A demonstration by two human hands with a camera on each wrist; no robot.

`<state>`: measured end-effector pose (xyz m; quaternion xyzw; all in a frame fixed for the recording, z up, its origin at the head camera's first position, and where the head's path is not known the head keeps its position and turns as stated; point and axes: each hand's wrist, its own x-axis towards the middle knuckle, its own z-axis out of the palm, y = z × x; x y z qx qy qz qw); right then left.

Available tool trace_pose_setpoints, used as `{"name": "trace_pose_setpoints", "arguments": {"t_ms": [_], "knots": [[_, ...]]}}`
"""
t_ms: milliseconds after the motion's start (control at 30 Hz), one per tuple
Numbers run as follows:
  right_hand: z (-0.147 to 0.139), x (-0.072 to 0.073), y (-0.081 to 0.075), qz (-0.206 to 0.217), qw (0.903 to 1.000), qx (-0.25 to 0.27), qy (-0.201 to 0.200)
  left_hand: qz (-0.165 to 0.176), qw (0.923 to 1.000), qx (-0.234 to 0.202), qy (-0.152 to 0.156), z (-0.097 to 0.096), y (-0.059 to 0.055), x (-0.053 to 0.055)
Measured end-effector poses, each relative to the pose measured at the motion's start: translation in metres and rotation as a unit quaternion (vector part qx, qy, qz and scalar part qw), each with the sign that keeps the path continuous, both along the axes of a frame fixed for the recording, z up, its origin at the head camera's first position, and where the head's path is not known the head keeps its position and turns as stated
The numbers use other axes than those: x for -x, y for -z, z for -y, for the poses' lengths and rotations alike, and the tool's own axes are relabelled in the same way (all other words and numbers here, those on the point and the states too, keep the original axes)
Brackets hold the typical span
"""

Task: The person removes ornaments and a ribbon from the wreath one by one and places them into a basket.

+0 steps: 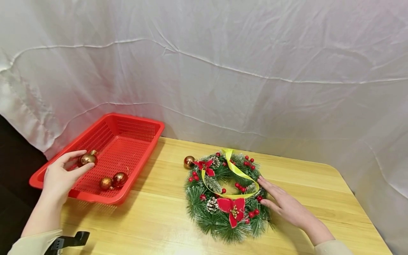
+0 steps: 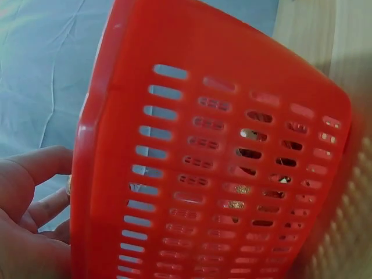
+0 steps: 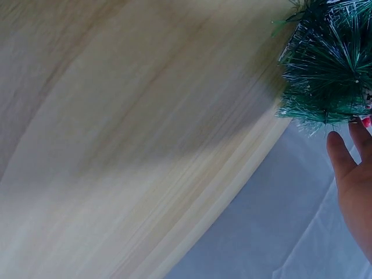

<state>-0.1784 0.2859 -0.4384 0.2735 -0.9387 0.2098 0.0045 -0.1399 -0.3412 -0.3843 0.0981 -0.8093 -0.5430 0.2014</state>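
Observation:
My left hand (image 1: 62,175) pinches a shiny bronze-gold Christmas bauble (image 1: 88,159) between thumb and fingers, over the near left part of a red plastic basket (image 1: 130,166). In the left wrist view the basket wall (image 2: 192,133) hides most of that bauble. Inside the basket lie a glittery gold bauble (image 1: 105,183) and a shiny bronze one (image 1: 119,179). On the right, my right hand (image 1: 288,205) has its fingers extended at the right edge of a green Christmas wreath (image 1: 204,221). The wreath carries red flowers (image 1: 232,210), pinecones (image 1: 212,204), red berries and a yellow ribbon (image 1: 241,173).
Another bronze bauble (image 1: 189,162) sits at the wreath's upper left edge. The basket and wreath stand on a light wooden table (image 1: 153,219) with a rounded back right corner. Behind it hangs a pale grey cloth (image 1: 223,88).

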Motion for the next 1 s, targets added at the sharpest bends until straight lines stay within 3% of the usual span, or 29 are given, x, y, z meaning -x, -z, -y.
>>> {"name": "trace_pose_setpoints", "arguments": {"t_ms": [233,400,767,1000], "knots": [[0.0,-0.001,0.0,0.0,1.0,0.0,0.0,0.013,0.9998,-0.011,-0.007,0.002,0.001,-0.001],[0.0,0.0,0.0,0.002,1.0,0.001,-0.001,0.007,0.9995,-0.03,0.003,0.003,0.001,-0.002],[0.001,0.0,-0.002,0.007,1.0,0.001,-0.002,0.003,0.9995,-0.026,0.019,0.003,0.002,-0.001],[0.001,0.0,-0.002,0.006,1.0,-0.001,-0.002,-0.038,0.9974,-0.043,0.043,-0.016,-0.003,0.0]]}}
